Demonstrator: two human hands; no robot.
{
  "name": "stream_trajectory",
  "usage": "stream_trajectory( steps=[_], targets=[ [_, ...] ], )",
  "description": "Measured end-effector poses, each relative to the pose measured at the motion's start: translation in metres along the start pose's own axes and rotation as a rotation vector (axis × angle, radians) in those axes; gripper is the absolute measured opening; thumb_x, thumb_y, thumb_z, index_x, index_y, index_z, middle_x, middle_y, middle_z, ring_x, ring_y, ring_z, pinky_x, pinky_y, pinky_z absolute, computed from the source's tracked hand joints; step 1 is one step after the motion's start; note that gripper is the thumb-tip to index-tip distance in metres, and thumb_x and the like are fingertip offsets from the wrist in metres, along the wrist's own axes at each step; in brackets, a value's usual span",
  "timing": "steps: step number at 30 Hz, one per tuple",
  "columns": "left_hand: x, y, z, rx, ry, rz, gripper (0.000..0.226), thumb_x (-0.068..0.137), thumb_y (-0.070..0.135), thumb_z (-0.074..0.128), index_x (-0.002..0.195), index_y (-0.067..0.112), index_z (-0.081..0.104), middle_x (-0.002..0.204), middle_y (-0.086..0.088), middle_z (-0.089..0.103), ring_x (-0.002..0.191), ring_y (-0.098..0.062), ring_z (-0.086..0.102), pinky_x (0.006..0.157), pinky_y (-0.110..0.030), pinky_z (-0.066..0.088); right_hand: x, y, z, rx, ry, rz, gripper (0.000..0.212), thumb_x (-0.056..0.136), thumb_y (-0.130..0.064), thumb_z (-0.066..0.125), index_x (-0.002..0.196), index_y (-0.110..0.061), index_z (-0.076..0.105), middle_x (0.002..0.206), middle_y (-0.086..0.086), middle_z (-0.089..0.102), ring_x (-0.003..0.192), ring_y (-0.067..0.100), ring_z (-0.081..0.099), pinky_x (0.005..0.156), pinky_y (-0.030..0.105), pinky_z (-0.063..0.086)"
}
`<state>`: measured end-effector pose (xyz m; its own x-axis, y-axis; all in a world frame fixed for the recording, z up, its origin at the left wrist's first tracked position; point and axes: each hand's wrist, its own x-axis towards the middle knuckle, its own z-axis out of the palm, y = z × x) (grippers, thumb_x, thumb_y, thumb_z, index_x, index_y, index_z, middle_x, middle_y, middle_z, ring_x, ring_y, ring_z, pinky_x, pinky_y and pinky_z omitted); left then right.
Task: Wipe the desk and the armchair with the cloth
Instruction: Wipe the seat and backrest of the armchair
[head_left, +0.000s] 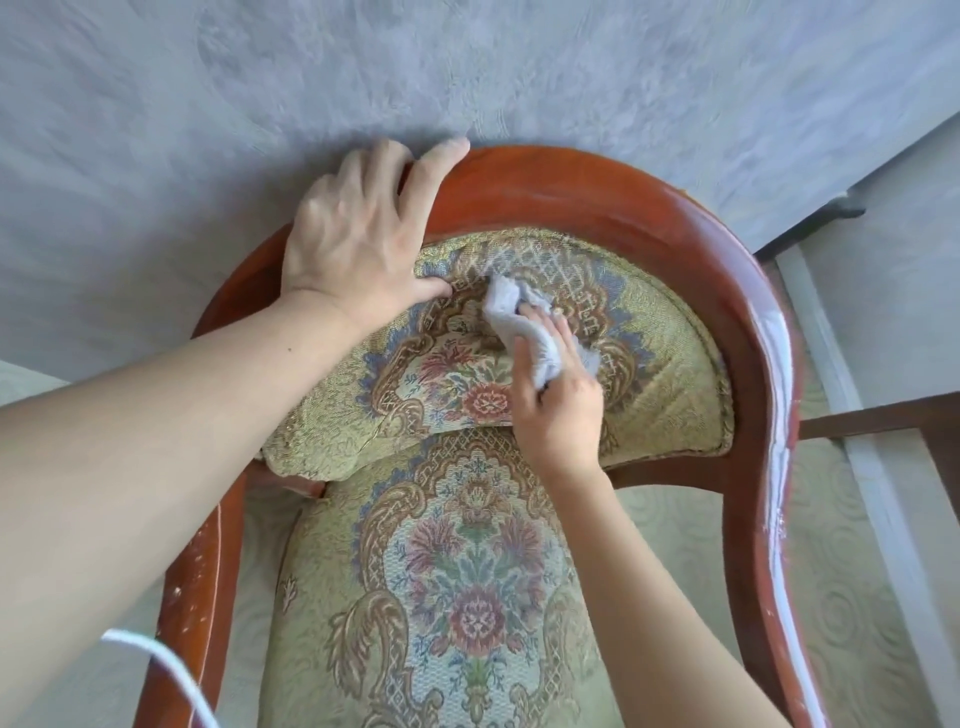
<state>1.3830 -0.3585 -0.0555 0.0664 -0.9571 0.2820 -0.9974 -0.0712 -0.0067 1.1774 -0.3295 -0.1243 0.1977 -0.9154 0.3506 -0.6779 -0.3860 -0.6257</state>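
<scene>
The armchair (649, 218) stands backed against a grey wall (467, 67), which leaves no gap behind its curved wooden rail; the left hand (358, 244) is draped over the top of that rail, fingers curled behind it, thumb on the patterned backrest; the right hand (558, 400) is closed round a bunched grey cloth (511, 312), pressing it to the backrest centre; a white cord (166, 670) crosses by the chair's left arm; a dark wooden bar (878, 415) stands right of the chair.

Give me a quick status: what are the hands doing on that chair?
Left hand gripping the chair frame. Right hand pressing cloth on the backrest. Nothing in the way.
</scene>
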Motion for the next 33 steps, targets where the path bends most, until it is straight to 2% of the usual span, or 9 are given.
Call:
stream_trajectory(
  steps=[3,6,10,14,19,23,26,28,33],
  targets=[
    [-0.001,0.000,0.000,-0.013,0.008,-0.003,0.122,0.054,0.059,0.090,0.149,0.026,0.020,0.114,-0.017,0.049,0.095,-0.037,0.053,0.073,-0.049,0.047,0.007,-0.008,-0.027,0.266,0.409,0.399,0.045,0.095,-0.051,0.042,0.071,-0.019,0.063,0.055,-0.014,0.065,0.052,-0.002,0.062,0.044,0.017,0.044],
    [0.000,0.000,0.002,-0.020,0.027,0.003,0.123,0.052,0.058,0.091,0.149,0.025,0.022,0.114,-0.016,0.050,0.094,-0.037,0.053,0.072,-0.048,0.048,0.034,-0.011,-0.032,0.304,0.717,0.482,0.048,0.097,-0.047,0.044,0.074,-0.011,0.066,0.065,0.001,0.069,0.061,0.006,0.068,0.053,0.027,0.050],
    [0.000,-0.002,0.004,-0.019,0.037,0.005,0.124,0.051,0.055,0.092,0.149,0.026,0.023,0.116,-0.016,0.050,0.096,-0.037,0.054,0.073,-0.048,0.048,0.038,-0.030,0.022,0.077,0.314,0.300,0.042,0.098,-0.027,0.048,0.134,-0.007,0.057,0.139,0.018,0.057,0.134,0.019,0.048,0.111,0.043,0.043],
    [0.000,-0.002,0.004,-0.015,0.052,0.010,0.123,0.050,0.051,0.093,0.149,0.025,0.025,0.115,-0.016,0.051,0.095,-0.038,0.054,0.072,-0.049,0.049,0.015,-0.026,0.048,-0.003,0.024,-0.010,0.051,0.095,-0.018,0.042,0.144,-0.004,0.048,0.151,0.007,0.041,0.144,0.011,0.020,0.122,0.041,0.022],
    [-0.001,-0.002,0.004,-0.023,0.051,0.016,0.123,0.050,0.054,0.093,0.149,0.024,0.025,0.114,-0.017,0.051,0.092,-0.038,0.055,0.070,-0.048,0.048,0.004,-0.023,-0.002,0.297,0.258,0.342,0.042,0.097,-0.050,0.043,0.079,-0.022,0.070,0.063,-0.017,0.068,0.061,-0.003,0.064,0.051,0.017,0.048],
    [0.000,-0.002,0.004,-0.015,0.046,0.015,0.124,0.051,0.058,0.091,0.149,0.025,0.025,0.115,-0.015,0.051,0.094,-0.036,0.055,0.072,-0.048,0.050,0.037,-0.028,-0.027,0.487,0.712,0.475,0.036,0.100,-0.044,0.047,0.073,-0.028,0.063,0.062,-0.023,0.069,0.056,-0.006,0.065,0.048,0.012,0.048],
    [0.000,-0.002,0.004,-0.015,0.046,0.012,0.124,0.051,0.057,0.092,0.149,0.026,0.024,0.115,-0.015,0.051,0.095,-0.036,0.055,0.073,-0.048,0.050,0.045,-0.033,0.003,0.257,0.509,0.402,0.055,0.101,-0.052,0.040,0.113,-0.008,0.070,0.108,0.011,0.076,0.105,0.021,0.071,0.083,0.044,0.060],
    [0.000,-0.002,0.005,-0.012,0.058,0.018,0.123,0.051,0.055,0.092,0.149,0.025,0.025,0.115,-0.015,0.051,0.095,-0.037,0.055,0.073,-0.048,0.049,0.031,-0.034,0.037,0.041,0.238,0.239,0.046,0.101,-0.026,0.048,0.141,-0.003,0.051,0.145,0.021,0.051,0.142,0.026,0.037,0.112,0.056,0.038],
    [-0.001,-0.003,0.005,-0.001,0.063,0.017,0.122,0.051,0.052,0.093,0.149,0.024,0.026,0.113,-0.017,0.051,0.092,-0.037,0.054,0.071,-0.048,0.048,0.001,-0.017,0.044,0.002,-0.091,0.046,0.043,0.102,-0.028,0.043,0.141,-0.013,0.054,0.146,0.010,0.053,0.140,0.023,0.039,0.112,0.046,0.041]
  ],
)
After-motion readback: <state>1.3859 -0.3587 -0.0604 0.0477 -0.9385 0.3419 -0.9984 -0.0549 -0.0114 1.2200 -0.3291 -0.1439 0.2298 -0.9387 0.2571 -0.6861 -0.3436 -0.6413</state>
